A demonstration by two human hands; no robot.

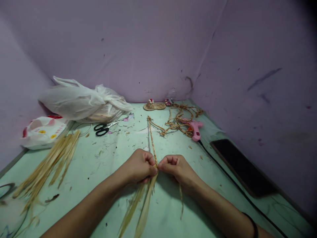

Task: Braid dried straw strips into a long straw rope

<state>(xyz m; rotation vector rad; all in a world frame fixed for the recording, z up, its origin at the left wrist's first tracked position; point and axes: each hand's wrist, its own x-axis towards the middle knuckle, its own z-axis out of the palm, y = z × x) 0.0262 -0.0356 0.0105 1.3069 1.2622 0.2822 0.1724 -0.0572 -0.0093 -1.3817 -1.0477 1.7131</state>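
the left hand (140,167) pinches the braided cord (152,140); the right hand (180,170) grips a strand (181,197) just beside it.

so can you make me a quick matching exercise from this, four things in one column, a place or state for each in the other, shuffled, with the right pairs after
Things
1. Thin straw-coloured braid
2. Black-handled metal scissors
3. Pink plastic glue gun
4. Flat black rectangular phone

Places or states
A. Has a black cable running from it
B. Lies along the purple right-hand wall
C. Near end pinched in the left hand
D. Lies just in front of the knotted white plastic bag

Pairs: 1-C, 2-D, 3-A, 4-B
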